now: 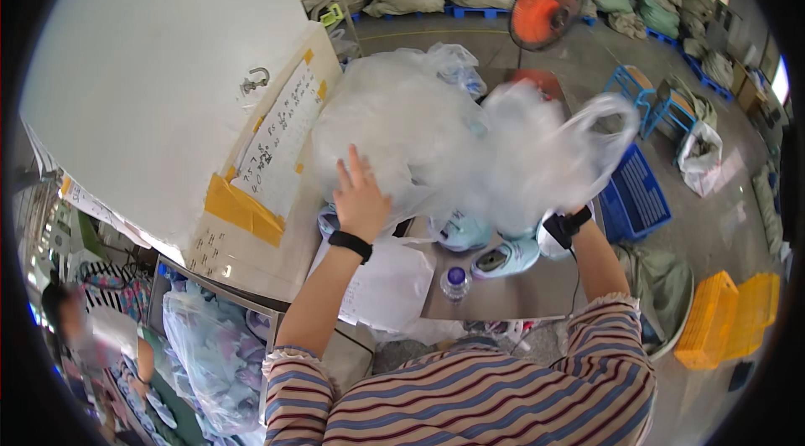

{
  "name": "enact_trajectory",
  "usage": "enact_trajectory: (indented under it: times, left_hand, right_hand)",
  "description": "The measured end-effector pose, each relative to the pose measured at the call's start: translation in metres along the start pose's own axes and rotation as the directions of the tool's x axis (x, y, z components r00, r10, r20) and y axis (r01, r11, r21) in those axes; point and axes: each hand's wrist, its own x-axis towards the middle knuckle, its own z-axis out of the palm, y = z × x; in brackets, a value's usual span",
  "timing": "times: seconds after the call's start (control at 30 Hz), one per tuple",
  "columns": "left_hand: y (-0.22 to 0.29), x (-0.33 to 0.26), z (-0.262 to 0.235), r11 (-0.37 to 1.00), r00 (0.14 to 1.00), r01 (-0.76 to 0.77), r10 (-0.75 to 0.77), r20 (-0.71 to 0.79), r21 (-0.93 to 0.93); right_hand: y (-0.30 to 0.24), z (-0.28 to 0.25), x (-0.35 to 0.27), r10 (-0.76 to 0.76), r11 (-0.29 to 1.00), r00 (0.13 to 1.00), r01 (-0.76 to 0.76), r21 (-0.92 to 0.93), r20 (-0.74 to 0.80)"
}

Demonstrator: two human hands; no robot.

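Large clear plastic bag sits on the counter, bulging, filling the space ahead of the person. Left hand lies flat on the bag's near left side, fingers apart and spread against the film. Right hand is buried behind bunched plastic; only the wrist with a black band shows, so its fingers' state cannot be told. Pale blue child-size shoes lie at the bag's lower edge, touching it. A small bottle with a blue cap stands just beside them. White paper sheet lies under the left forearm.
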Motion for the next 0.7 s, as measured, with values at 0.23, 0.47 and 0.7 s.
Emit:
enact_trajectory:
  times: [0.23, 0.47, 0.7]
  left_hand:
    - [-0.030, -0.002, -0.019, 0.762, 0.960, -0.207, 0.037, -0.278, -0.613]
    - [-0.023, -0.028, -0.023, 0.636, 0.987, -0.073, -0.062, -0.145, -0.769]
    - [-0.041, -0.033, -0.050, 0.687, 0.969, -0.089, -0.108, -0.222, -0.721]
  right_hand:
    - [0.019, 0.161, 0.133, 0.089, 0.277, 0.763, 0.599, -0.752, 0.640]
    - [0.101, 0.211, 0.315, 0.238, 0.359, 0.830, 0.408, -0.840, 0.504]
    - [0.218, 0.225, 0.306, 0.470, 0.022, 0.741, 0.533, -0.846, 0.479]
